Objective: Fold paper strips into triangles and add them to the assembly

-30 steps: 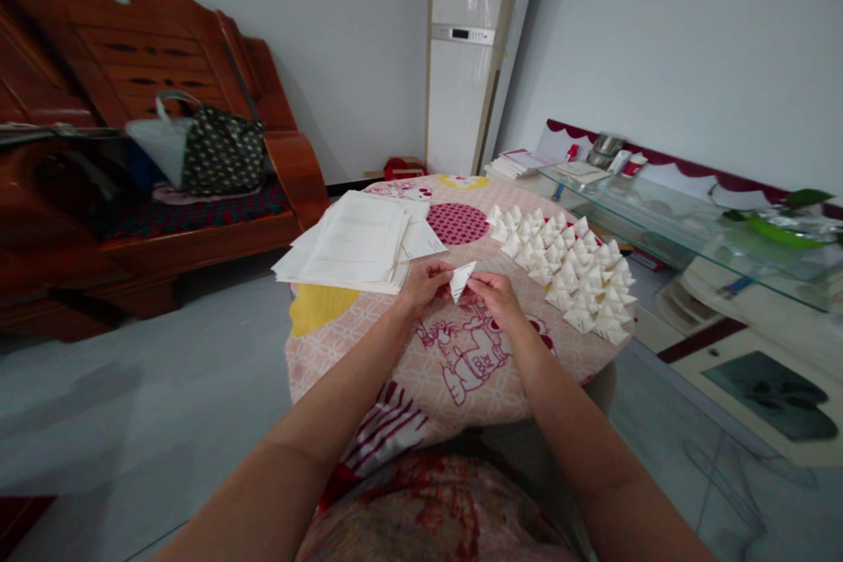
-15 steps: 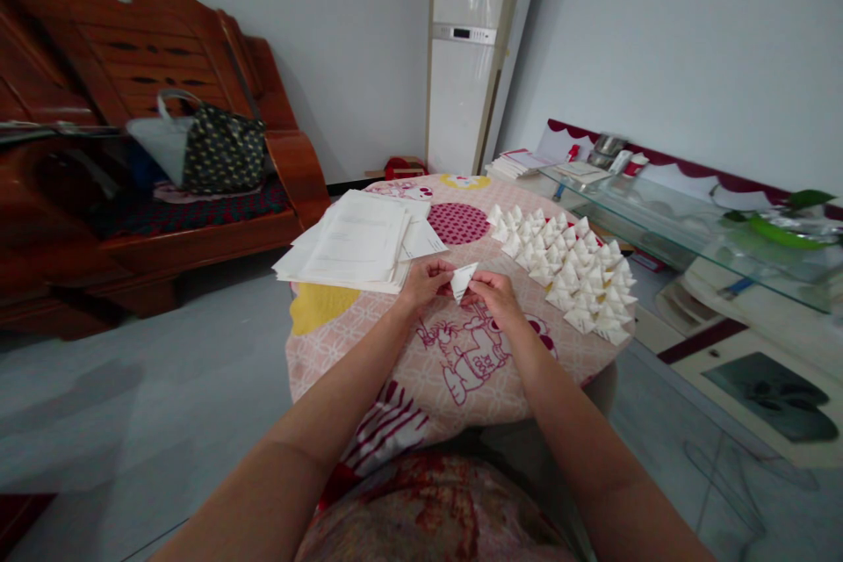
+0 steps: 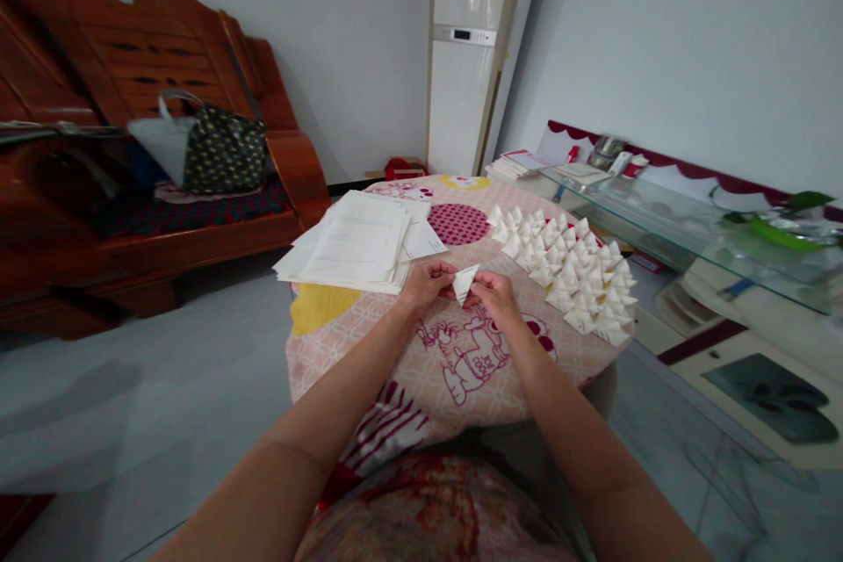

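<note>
Between my two hands, a small folded paper triangle [image 3: 464, 283] with some printed lines is held just above the tablecloth. My left hand [image 3: 428, 283] pinches its left edge with thumb and fingers. On the other side my right hand [image 3: 495, 291] grips the right edge. To the left of the hands lies a stack of printed white paper sheets [image 3: 359, 237]. Many similar folded paper pieces [image 3: 572, 268] stand in rows with pointed tips up, to the right of my right hand.
The round table wears a pink patterned cloth [image 3: 382, 342]. At the right stands a glass-topped cabinet [image 3: 685, 237] with papers and containers. A wooden sofa [image 3: 171, 53] holding bags [image 3: 224, 149] is on the left, and a tall white air conditioner [image 3: 461, 97] stands behind.
The folded paper triangle has shifted very slightly to the right and turned a little between my fingers. Both hands keep hold of it in nearly the same place.
</note>
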Tool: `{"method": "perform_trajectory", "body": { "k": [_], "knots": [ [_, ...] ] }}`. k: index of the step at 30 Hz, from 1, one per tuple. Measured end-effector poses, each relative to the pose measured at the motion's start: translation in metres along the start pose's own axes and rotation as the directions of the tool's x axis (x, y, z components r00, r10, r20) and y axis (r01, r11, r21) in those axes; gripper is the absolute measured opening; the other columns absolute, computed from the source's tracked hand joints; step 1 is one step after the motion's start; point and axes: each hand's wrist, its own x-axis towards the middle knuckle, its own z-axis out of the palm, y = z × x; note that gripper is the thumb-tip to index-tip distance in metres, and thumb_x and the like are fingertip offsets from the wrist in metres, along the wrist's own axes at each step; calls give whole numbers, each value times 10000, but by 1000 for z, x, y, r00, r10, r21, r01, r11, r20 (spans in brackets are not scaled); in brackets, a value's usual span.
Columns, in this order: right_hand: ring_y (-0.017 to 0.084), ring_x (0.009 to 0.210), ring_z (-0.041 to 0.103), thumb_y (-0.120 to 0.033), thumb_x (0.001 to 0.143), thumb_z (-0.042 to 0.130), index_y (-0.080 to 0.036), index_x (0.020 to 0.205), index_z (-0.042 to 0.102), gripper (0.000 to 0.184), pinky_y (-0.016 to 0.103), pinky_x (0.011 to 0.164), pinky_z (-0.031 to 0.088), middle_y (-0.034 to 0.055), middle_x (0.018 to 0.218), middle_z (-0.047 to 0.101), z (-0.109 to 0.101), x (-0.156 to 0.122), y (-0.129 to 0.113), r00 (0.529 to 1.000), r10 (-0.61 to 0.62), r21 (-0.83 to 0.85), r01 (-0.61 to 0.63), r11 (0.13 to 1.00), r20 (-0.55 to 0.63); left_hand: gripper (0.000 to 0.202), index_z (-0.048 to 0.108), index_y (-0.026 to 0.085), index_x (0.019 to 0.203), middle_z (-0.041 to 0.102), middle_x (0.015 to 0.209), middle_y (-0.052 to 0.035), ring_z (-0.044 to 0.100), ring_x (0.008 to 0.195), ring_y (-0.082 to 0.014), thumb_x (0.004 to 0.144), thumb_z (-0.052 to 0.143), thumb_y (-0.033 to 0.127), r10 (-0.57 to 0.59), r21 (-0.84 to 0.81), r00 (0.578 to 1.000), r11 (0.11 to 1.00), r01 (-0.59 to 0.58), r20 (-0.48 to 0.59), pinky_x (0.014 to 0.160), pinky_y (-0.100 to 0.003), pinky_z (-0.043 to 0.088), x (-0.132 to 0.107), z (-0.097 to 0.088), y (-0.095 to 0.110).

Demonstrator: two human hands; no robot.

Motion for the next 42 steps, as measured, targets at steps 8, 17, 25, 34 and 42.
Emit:
{"method": "perform_trajectory", "body": {
  "k": [8,17,25,34,42],
  "knots": [
    [150,526,604,-283,638,658,-163,705,688,140,243,497,491,7,613,690,-1,5,13,999,17,-119,-22,993,-48,159,698,109,820,698,721,-28,637,602,-121,711,752,212,25,9,999,1000,-25,26,585,-235,541,0,2,-1],
    [158,490,610,-264,703,554,-171,672,674,155,233,472,460,2,545,651,1,4,16,999,-5,-235,-7,972,-53,128,660,124,754,658,648,7,583,512,-90,721,768,186,8,71,1000,997,-7,-20,508,-198,483,-2,3,1],
    [154,537,566,-258,741,537,-161,785,778,263,241,510,405,8,586,660,6,0,9,981,-182,-414,140,899,-65,151,738,109,790,686,605,-28,628,522,-111,864,688,230,-175,124,984,977,175,-12,560,-209,512,-2,8,-2],
    [176,584,593,-212,742,527,-167,807,771,257,267,582,443,32,661,692,7,2,12,950,-292,-480,207,852,-109,419,753,87,777,734,725,-91,676,629,-144,760,799,504,-185,22,981,983,184,49,661,-261,560,-6,9,0],
    [185,636,586,-200,737,544,-214,729,651,108,274,624,423,17,665,654,10,-2,8,946,-295,-532,185,826,-130,271,735,115,672,721,694,-60,650,657,-142,608,878,337,-225,-78,974,971,226,19,645,-250,552,-2,7,5]
  ]
}}
